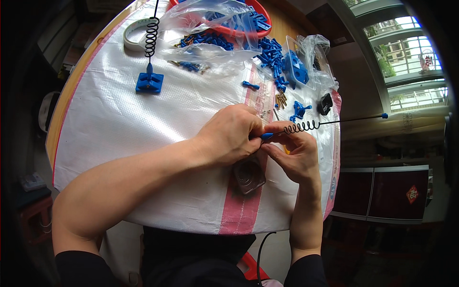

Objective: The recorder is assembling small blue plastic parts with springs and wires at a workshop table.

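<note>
Both hands meet over the middle of the table. My left hand is closed, its fingertips pinching at a small blue plastic connector. My right hand has thumb and fingers closed around the other end, where a black coil-spring rod comes out. That rod points right and ends in a blue tip. A thin metal shaft stands just beyond the right fingers, and a bit of yellow shows at the palm; what it belongs to is hidden. Below the hands lies a dark, squarish dish.
A finished-looking blue square base with an upright spring rod stands at left, near a tape roll. Blue parts pile up at the back beside a red basin and a clear tub. Brass screws lie closer.
</note>
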The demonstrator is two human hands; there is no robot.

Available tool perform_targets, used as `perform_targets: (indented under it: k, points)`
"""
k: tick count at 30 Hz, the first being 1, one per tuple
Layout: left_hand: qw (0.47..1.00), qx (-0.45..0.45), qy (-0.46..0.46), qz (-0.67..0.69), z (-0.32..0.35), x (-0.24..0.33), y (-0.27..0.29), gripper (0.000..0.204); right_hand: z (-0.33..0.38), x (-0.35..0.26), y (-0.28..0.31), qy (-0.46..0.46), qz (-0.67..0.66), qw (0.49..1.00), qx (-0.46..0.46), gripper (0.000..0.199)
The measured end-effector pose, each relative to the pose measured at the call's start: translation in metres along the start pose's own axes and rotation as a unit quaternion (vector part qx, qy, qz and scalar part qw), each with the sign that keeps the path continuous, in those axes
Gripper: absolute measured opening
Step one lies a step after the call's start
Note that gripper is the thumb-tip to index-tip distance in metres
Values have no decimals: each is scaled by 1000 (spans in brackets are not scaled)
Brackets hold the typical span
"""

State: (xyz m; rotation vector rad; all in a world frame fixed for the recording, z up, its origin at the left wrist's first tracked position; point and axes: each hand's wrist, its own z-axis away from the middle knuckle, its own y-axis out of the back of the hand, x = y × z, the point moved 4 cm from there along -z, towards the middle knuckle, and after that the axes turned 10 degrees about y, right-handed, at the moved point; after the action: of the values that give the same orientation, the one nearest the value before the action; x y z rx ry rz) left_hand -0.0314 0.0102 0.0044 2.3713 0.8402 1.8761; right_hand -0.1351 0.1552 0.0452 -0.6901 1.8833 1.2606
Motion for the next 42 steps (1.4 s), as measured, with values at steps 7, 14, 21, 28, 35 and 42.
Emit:
perform_targets:
  k: [7, 14, 21, 28, 35, 42]
  points:
    - [1000, -15, 21, -16, 0, 9, 4, 11, -1, -9, 8, -48, -57, 997, -7, 44]
    - [998, -31, 57, -9, 0, 11, 4, 12, 4, -6, 3, 19, -106, 992, 57, 37]
    - [998, -32, 59, -5, 2, 10, 5, 13, 2, -1, -4, 39, -113, 991, 65, 29]
    - [999, -19, 31, -13, 1, 7, 3, 11, 1, -1, -6, 50, -115, 990, 63, 22]
    - [999, -17, 32, -9, 2, 7, 3, 10, 0, 0, -8, 59, -126, 989, 60, 16]
    - [999, -16, 31, -5, 2, 7, 3, 10, 0, 1, -7, 58, -120, 989, 59, 15]
